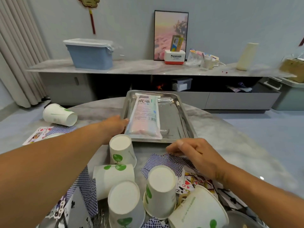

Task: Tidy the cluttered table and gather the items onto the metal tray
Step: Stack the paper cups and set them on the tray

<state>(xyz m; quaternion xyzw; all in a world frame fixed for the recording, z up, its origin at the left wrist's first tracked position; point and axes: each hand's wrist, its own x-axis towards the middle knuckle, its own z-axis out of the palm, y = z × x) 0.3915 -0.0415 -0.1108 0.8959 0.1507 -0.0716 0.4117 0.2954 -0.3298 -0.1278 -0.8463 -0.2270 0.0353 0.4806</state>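
Packet (145,116) lengthwise along tray (177,116)

Six paper cups (122,151) lie or stand on the surface (230,145): five near, one far left. One metal tray (184,122) carries one sealed packet (145,117). Playing cards (171,162) are scattered, too overlapped to count.

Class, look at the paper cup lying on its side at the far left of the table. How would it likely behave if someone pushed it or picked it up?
The paper cup lies on its side, so a push would probably make it roll, likely in a curve since it tapers. It looks empty and thin-walled, so it is probably very light. A hard squeeze could crush it.
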